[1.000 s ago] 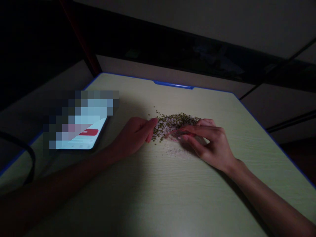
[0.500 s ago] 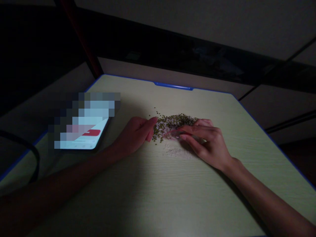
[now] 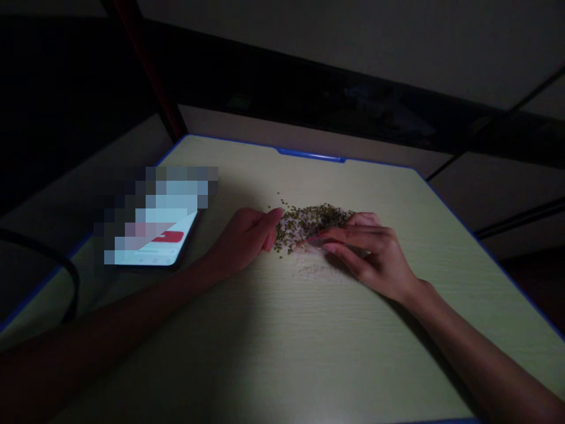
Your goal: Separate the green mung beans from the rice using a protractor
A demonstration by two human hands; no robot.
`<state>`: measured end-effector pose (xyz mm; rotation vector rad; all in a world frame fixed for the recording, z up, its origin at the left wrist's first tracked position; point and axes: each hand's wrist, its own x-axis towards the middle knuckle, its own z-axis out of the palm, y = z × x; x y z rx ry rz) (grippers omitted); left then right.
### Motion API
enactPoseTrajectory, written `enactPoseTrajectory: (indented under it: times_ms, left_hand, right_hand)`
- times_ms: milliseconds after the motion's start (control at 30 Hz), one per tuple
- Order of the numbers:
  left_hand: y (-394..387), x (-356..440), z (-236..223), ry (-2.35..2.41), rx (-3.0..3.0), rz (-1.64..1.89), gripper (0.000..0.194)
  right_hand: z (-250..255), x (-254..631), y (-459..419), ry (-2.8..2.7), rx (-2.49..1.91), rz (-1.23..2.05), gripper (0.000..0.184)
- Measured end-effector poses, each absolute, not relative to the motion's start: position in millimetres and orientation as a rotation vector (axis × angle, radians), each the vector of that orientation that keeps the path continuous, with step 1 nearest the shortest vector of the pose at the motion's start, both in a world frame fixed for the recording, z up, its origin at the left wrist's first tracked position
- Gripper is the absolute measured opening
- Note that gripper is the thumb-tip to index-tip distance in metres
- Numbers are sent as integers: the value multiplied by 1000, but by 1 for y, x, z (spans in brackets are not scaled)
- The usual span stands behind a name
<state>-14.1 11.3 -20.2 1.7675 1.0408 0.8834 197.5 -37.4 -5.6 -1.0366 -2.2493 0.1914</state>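
Small green beans, apparently mung beans (image 3: 304, 218), lie mixed with pale grains in a loose heap on the light wood-grain table (image 3: 282, 353). A separate patch of whitish rice-like grains (image 3: 320, 271) spreads on the near side of the heap. At the heap's left edge rests my left hand (image 3: 249, 235), closed with the thumb along the curled fingers; the inside of its grip is hidden. My right hand (image 3: 375, 253) pinches a thin, clear plastic piece (image 3: 309, 243) with a pinkish edge between thumb and fingers, low over the front of the heap. Its exact shape is blurred.
A phone (image 3: 176, 250) with a lit, partly pixelated screen lies to the left of my left hand. A dark cable (image 3: 73, 277) loops at the far left. The table has a blue rim with a blue handle (image 3: 311, 155) at the back. The surroundings are dim.
The plastic piece in my right hand has tilted or shifted slightly near the front of the heap. My left hand stays in place. The view has moved a little.
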Motion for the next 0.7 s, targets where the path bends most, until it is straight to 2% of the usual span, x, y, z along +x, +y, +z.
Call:
enactPoseTrajectory:
  times_ms: [700]
  left_hand:
    - [11, -12, -22, 1005, 1756, 893, 52]
  right_hand:
    - [-4, 193, -40, -2275, -989, 221, 24]
